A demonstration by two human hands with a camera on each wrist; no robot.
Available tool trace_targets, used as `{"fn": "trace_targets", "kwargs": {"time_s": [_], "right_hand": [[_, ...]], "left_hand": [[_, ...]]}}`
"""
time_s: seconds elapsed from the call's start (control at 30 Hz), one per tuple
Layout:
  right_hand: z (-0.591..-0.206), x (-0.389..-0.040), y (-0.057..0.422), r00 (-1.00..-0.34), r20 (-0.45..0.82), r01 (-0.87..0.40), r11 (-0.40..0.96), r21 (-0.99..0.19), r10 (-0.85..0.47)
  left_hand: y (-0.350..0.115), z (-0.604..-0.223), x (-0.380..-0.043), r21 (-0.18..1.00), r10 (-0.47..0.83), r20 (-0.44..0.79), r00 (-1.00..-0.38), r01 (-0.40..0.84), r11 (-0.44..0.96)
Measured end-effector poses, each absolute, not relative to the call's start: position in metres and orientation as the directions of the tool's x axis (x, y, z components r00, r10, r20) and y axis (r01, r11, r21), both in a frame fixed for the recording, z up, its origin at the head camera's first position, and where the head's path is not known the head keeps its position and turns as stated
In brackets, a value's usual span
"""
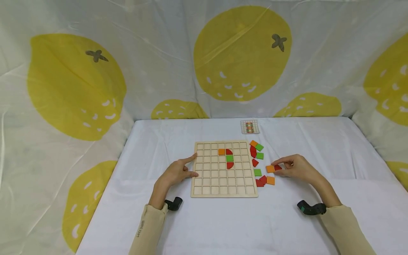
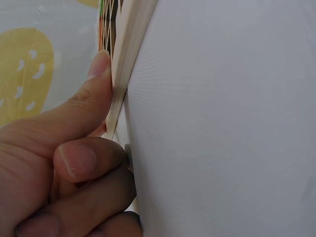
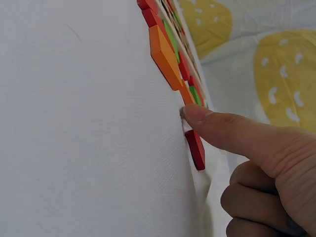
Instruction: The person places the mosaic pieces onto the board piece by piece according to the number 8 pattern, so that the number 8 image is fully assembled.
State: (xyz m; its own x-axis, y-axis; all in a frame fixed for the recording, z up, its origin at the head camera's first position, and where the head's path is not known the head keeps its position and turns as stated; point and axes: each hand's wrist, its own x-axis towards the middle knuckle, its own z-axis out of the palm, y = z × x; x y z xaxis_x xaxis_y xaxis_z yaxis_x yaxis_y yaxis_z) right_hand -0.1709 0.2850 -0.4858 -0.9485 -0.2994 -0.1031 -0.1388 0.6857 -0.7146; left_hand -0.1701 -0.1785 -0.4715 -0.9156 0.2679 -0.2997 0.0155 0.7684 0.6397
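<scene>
A pale wooden grid board [image 1: 207, 180] lies on the table, with an orange square tile [image 1: 221, 152], a green square tile [image 1: 230, 158] and two red quarter-round tiles [image 1: 230, 165] in its cells. At its left edge, my left hand [image 1: 175, 172] touches the rim with index finger and thumb spread apart; the thumb [image 2: 94, 84] is straight against the side and the other fingers are folded. To the board's right, my right hand [image 1: 294, 166] pinches a red tile [image 1: 278, 167] between thumb and index finger, close beside an orange tile [image 1: 270, 169]. The index fingertip is hidden in the right wrist view.
Loose red, green [image 1: 257, 172] and orange tiles [image 1: 270, 180] lie along the board's right edge. Behind the board lies a small pattern card [image 1: 250, 126]. Lemon-printed cloth [image 1: 242, 53] hangs at the back and sides of the white table.
</scene>
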Motion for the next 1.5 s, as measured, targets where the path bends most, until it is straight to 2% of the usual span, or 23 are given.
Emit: {"fn": "trace_targets", "kwargs": {"time_s": [0.57,0.9,1.5], "right_hand": [[-0.484,-0.171,0.288,-0.95,-0.129,-0.103,0.679,-0.726,-0.283],[-0.484,-0.173,0.281,-0.97,-0.112,-0.065,0.673,-0.736,-0.215],[-0.48,-0.175,0.203,-0.959,-0.064,-0.125,0.618,-0.776,-0.276]], "left_hand": [[-0.179,-0.472,-0.172,0.645,0.27,-0.302,-0.914,0.013,0.764],[-0.179,-0.472,-0.172,0.645,0.267,-0.302,-0.915,0.01,0.764],[-0.179,-0.473,-0.171,0.645,0.262,-0.3,-0.917,0.007,0.764]]}}
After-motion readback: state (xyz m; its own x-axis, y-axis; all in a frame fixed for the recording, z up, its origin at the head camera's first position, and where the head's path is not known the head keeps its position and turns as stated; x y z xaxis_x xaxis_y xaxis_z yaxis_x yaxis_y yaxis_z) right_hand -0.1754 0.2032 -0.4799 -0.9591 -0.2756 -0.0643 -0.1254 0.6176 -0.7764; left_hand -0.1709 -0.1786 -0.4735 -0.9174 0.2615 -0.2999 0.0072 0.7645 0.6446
